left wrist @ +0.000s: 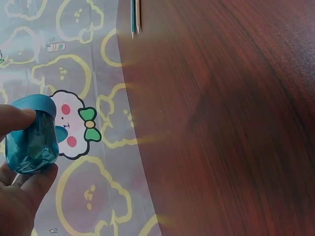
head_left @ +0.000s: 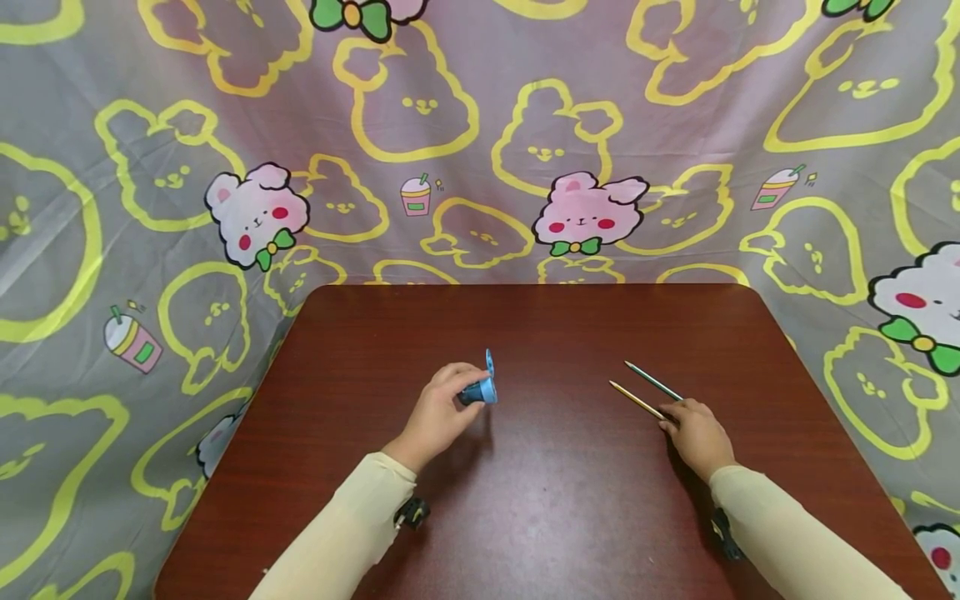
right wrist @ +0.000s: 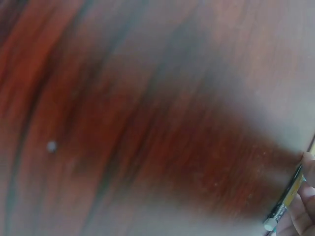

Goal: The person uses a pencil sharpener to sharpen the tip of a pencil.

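My left hand [head_left: 438,417] holds a small see-through blue container [left wrist: 33,145] off the table, thumb on its collar and fingers beneath. In the head view its blue flip lid [head_left: 490,363] stands up from the rim. On the right, my right hand [head_left: 699,437] pinches a yellow pencil [head_left: 636,399] near the table. A teal pencil [head_left: 654,381] lies almost parallel just beyond it and runs in under the fingers; whether they grip it too I cannot tell. Both points face away to the upper left. In the right wrist view the yellow pencil's pale blunt end [right wrist: 270,224] shows beside the fingers.
Both hands are over a dark reddish-brown wooden table [head_left: 555,500] with rounded corners. A grey curtain [head_left: 465,75] with yellow cartoon outlines hangs behind it and at both sides. Small dark wrist cameras sit at both sleeves.
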Motion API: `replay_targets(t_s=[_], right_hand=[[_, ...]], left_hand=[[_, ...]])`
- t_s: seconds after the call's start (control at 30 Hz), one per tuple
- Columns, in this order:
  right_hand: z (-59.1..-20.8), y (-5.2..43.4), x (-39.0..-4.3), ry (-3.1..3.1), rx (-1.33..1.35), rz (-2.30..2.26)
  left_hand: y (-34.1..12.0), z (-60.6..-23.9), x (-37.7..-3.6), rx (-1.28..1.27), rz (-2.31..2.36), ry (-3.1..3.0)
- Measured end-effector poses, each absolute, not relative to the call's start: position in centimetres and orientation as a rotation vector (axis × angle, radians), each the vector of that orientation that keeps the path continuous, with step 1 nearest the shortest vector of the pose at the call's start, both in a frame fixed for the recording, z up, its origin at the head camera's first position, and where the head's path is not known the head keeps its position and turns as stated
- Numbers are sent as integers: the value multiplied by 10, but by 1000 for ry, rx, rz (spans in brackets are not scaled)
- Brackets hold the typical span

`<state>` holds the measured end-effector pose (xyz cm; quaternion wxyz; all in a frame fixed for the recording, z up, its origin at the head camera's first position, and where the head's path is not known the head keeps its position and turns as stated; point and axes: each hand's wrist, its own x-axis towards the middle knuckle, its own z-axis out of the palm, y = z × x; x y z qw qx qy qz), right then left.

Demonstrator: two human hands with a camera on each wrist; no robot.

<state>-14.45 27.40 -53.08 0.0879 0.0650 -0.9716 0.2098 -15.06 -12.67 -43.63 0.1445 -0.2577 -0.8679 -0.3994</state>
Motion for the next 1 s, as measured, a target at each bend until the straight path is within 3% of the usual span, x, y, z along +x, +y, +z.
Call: replay_targets(t_s=[1.0], right_hand=[[-524,271,-149,-2930,-5,872]], left_hand=[[-127,-435,-149,-736,-1177,-2509]])
